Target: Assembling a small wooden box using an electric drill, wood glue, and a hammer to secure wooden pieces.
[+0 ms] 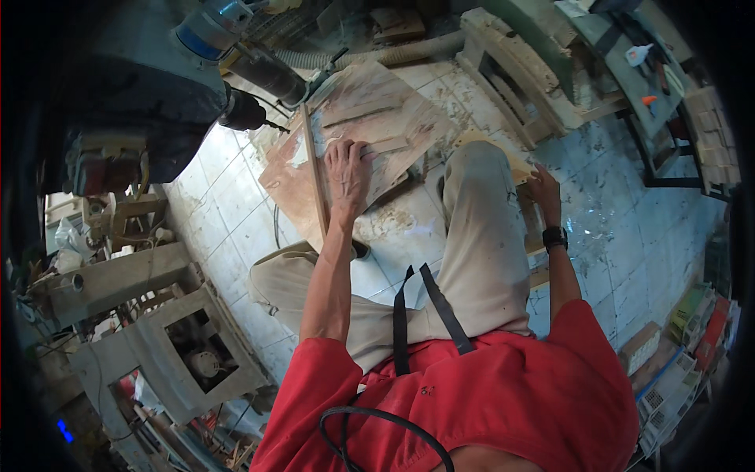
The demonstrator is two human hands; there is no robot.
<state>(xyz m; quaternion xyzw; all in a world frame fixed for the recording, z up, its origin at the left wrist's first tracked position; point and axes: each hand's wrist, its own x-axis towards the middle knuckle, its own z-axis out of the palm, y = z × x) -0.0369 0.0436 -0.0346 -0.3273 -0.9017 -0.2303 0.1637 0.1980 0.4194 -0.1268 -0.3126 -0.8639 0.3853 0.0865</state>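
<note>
A drill press stands at the upper left, its dark chuck holding a drill bit [277, 127] above a worn wooden board [287, 182]. A narrow wooden fence [313, 169] runs across that board. My left hand [346, 167] lies on the board against the fence, fingers bent over the end of a short wooden strip [387, 145]. Another wooden strip [362, 111] lies farther back on the board. Beside my right knee, my right hand [543, 193] has its fingers curled at the edge of a pale wooden piece [517, 167]; its fingertips are partly hidden.
Dusty machine frames stand at the left [185, 346] and the upper right [511, 86]. A ribbed hose [377, 55] crosses behind the board. A side table [641, 86] holds tools at the right. Several boxes [668, 393] sit at the lower right. Sawdust lies on the tiled floor.
</note>
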